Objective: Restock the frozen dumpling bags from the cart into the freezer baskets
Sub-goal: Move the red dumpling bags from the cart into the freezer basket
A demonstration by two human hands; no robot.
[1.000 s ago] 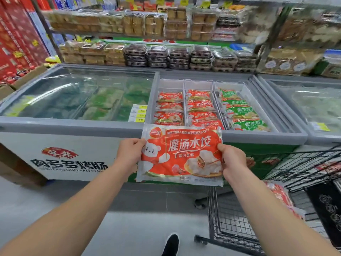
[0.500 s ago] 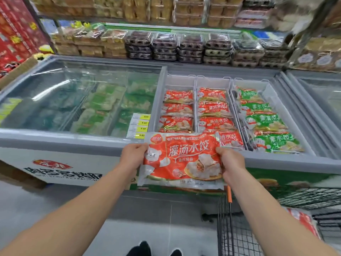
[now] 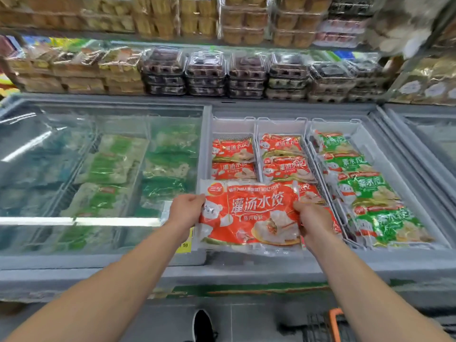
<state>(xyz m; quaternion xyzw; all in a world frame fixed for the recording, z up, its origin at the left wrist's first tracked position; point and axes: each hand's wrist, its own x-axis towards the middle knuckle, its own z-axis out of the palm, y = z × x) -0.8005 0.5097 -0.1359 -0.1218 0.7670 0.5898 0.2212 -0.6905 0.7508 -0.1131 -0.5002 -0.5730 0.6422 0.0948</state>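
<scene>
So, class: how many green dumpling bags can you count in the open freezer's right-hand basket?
4, in a row front to back: nearest, next, third, farthest. More may lie hidden beneath them.

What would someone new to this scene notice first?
First, the bright red plastic dumpling bag at centre, gripped at its sides by the left hand and right hand over the open grey chest freezer. Behind it, more red bags fill two white baskets, and green dumpling bags fill the basket to the right.
</scene>
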